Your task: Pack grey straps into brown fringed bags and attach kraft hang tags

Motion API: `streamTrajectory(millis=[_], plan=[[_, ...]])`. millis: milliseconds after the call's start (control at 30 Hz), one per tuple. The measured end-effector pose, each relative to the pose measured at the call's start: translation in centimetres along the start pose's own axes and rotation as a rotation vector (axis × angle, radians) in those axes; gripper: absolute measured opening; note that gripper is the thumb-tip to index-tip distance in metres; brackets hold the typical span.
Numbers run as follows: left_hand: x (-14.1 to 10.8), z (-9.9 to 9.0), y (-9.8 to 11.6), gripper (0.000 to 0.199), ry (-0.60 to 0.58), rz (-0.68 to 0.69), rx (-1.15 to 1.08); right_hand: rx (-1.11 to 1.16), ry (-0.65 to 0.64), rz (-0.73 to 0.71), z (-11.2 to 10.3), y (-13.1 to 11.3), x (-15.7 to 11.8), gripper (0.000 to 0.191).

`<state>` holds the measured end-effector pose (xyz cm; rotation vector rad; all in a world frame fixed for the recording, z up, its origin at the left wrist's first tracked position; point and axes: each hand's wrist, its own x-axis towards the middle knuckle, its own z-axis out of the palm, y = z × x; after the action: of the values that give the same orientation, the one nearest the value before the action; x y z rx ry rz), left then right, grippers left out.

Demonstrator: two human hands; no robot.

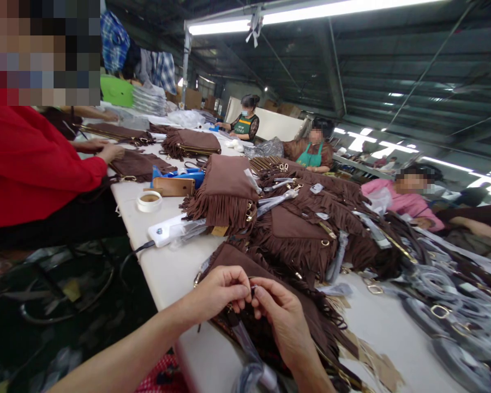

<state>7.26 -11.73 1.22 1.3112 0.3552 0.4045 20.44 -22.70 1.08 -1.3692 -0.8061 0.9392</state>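
A brown fringed handbag (245, 262) lies on the table in front of me, its fringe spread to the right. Above it my left hand (227, 289) and my right hand (280, 305) meet, both with fingers pinched together. Between the fingertips shows a small dark piece, too small to name. Below the hands, a strip of clear plastic wrap (245, 338) hangs down over the bag's near edge. A gold-coloured clasp (197, 278) sits at the bag's left corner.
More fringed bags (229, 177) are piled beyond my hands. Plastic-wrapped straps (429, 289) heap up at right. A white power strip (167, 232), tape roll (149, 201) and phone (174, 186) lie along the left edge. A co-worker in a red sleeve (45, 158) handles a bag at left; others sit farther back.
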Motion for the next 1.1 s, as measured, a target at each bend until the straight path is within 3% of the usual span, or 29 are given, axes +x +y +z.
streamTrajectory(millis=[233,467,633,967,1100], plan=[[-0.2,0.4,0.3,0.019,0.056,0.027,0.049,0.059,0.002,-0.058,0.2,0.6,0.0,0.027],[-0.7,0.9,0.8,0.014,0.224,0.178,0.307,0.175,0.022,0.065,0.4,0.2,-0.2,0.035],[-1.3,1.2,1.2,0.016,0.243,0.216,0.576,0.056,0.049,-0.001,0.7,-0.1,-0.4,0.041],[-1.3,1.2,1.4,0.016,0.213,0.226,0.726,-0.11,0.013,-0.086,0.8,0.2,-0.4,0.039],[-1.7,1.3,1.0,0.016,0.215,0.278,0.912,-0.312,-0.039,-0.181,0.4,0.4,-0.4,0.031]])
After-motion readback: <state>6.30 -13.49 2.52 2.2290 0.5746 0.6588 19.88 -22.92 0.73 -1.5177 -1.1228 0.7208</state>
